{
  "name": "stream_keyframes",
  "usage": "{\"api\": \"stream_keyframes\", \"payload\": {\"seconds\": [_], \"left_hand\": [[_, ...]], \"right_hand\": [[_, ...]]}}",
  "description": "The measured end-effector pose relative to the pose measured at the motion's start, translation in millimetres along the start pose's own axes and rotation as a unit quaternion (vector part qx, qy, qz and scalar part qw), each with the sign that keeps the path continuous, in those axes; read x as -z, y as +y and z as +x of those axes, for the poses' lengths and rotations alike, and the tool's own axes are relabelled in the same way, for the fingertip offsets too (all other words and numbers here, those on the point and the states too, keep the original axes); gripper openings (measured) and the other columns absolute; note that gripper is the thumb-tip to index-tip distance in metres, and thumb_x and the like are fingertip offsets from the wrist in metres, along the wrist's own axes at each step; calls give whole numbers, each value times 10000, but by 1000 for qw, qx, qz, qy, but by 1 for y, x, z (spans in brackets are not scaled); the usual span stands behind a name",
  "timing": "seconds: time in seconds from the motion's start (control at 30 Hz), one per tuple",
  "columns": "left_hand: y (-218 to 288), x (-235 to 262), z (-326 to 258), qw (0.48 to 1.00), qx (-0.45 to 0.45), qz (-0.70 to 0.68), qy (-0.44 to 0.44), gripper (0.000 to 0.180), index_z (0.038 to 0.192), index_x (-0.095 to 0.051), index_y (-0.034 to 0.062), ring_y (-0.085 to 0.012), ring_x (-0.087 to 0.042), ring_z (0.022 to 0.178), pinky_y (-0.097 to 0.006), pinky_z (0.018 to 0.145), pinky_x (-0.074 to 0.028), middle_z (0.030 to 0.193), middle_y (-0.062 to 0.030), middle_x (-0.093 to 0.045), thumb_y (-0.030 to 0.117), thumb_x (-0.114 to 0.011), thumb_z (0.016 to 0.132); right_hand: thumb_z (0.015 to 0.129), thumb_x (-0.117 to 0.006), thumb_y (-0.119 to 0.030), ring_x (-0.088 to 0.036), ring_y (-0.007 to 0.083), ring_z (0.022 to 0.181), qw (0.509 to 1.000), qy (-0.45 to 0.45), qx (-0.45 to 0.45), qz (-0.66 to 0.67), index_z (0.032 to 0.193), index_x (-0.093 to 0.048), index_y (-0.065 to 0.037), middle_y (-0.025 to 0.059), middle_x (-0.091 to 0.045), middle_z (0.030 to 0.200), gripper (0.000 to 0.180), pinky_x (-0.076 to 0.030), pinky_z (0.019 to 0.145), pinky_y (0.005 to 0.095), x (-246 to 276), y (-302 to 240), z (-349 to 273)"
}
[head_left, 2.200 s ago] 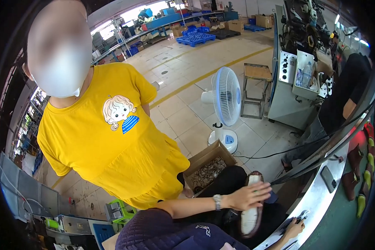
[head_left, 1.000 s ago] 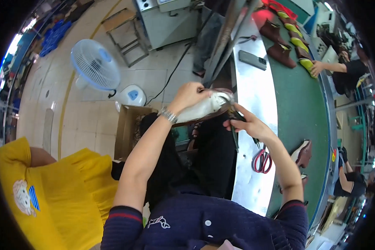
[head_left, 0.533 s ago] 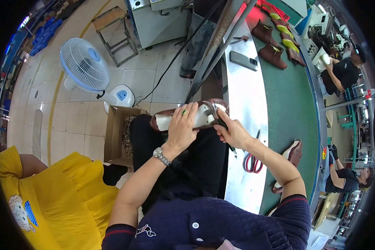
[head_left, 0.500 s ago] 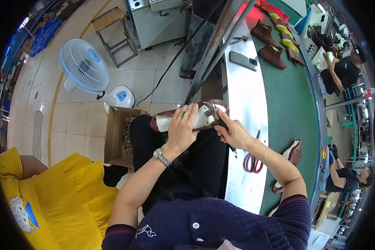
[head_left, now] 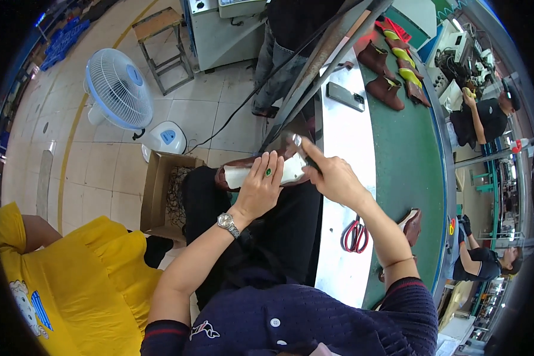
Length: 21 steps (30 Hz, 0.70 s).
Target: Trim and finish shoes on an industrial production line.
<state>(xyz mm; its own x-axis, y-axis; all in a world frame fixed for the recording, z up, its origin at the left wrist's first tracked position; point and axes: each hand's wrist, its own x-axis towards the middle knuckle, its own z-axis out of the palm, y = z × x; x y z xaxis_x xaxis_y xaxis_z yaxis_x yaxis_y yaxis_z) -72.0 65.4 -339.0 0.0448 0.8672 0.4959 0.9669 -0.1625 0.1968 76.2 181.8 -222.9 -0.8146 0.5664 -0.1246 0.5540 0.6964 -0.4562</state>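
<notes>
A brown shoe upper (head_left: 231,179) with a white underside facing up lies across my lap. My left hand (head_left: 260,185) presses on the white underside, its fingers wrapped over the shoe and holding it. A green-stoned ring is on one finger. My right hand (head_left: 337,179) grips the dark handle of metal pincers (head_left: 295,141), just above the shoe's right end. Motion blurs the tool's jaws, so I cannot tell whether they touch the shoe. Beside my right forearm, red-and-black scissors (head_left: 356,236) lie on the metal ledge (head_left: 345,160).
A phone (head_left: 345,96) lies on the ledge. Brown boots (head_left: 384,92) and another shoe (head_left: 412,226) stand on the green belt (head_left: 406,160). On my left are a cardboard box (head_left: 151,193), a fan (head_left: 120,88) and a person in yellow (head_left: 89,267). A metal post (head_left: 320,70) rises ahead.
My right hand has turned and lifted the pincers, whose head now stands up and is blurred. Before, their jaws lay against the shoe's end. My left hand stays on the shoe.
</notes>
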Motion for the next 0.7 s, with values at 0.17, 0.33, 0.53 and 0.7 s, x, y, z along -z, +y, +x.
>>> {"api": "stream_keyframes", "payload": {"seconds": [0.17,0.33,0.53,0.7], "left_hand": [[2,-6,5,998,-12,54,15,724,1297,-435,-151,-408,-475,1234,-465,1070,-370,1321,-288,-482,218,-711,738],[2,-5,-2,998,46,-34,34,590,1231,-471,-144,-400,-420,1266,-470,1065,-369,1331,-279,-459,127,-638,734],[18,-2,25,990,111,-26,-79,731,1283,-412,-160,-416,-498,1169,-440,1034,-390,1324,-324,-434,95,-741,682],[16,-5,68,965,120,-207,-112,1020,1304,-432,-54,-373,-533,1124,-442,970,-438,1245,-211,-514,224,-922,453]], "right_hand": [[878,-592,-127,-634,471,762,998,24,-33,-41,1417,-402,-144,274,-655,834,571,-503,738,527,-22,1,3],[869,-587,-91,-633,476,769,986,145,53,67,1434,-382,-138,305,-645,857,603,-488,717,540,-20,-8,5],[917,-541,-43,-640,214,558,969,-70,-154,181,1476,-323,-96,135,-645,728,603,-514,533,353,-27,21,-21],[940,-536,-56,-582,120,553,932,51,-196,300,1406,-424,-117,55,-599,676,483,-476,507,280,-20,52,-47]]}}
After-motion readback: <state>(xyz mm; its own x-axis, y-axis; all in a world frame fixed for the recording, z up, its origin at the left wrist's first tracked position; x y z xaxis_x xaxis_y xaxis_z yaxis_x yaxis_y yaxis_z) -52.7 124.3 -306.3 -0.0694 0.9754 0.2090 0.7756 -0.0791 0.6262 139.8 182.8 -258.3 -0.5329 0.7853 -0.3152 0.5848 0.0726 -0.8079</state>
